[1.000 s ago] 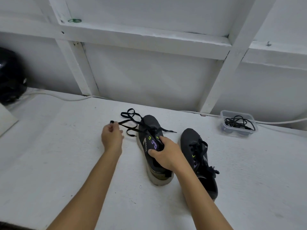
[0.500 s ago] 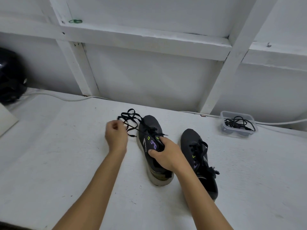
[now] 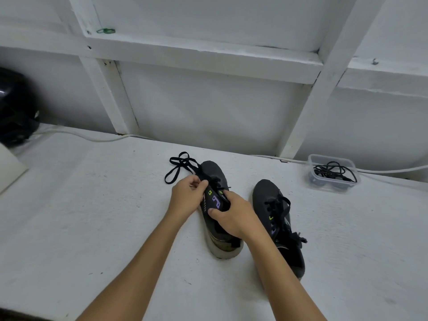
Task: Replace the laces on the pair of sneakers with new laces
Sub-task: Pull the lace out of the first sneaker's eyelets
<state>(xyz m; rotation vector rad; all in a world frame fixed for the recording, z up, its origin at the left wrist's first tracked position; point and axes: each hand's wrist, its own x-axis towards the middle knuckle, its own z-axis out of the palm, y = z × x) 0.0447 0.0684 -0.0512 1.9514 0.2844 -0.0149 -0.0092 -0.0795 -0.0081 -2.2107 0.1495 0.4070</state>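
Note:
Two dark grey sneakers stand on the white table. The left sneaker (image 3: 214, 174) has its black lace (image 3: 179, 166) mostly pulled out and lying in loops beside its toe. My left hand (image 3: 187, 196) pinches the lace at the shoe's left eyelet row. My right hand (image 3: 234, 214) grips the same shoe at its tongue and collar, thumb on the left side. The right sneaker (image 3: 278, 218) stands apart to the right, still laced with a black lace.
A clear plastic tub (image 3: 332, 172) with black laces inside sits at the back right by the wall. A white cable (image 3: 92, 137) runs along the table's back edge. A black rounded object (image 3: 14, 107) stands at far left, with a white board (image 3: 9, 167) in front of it.
My left hand has moved right, from holding the lace stretched out to the left to pinching it at the shoe's eyelets. The right hand has stayed on the shoe.

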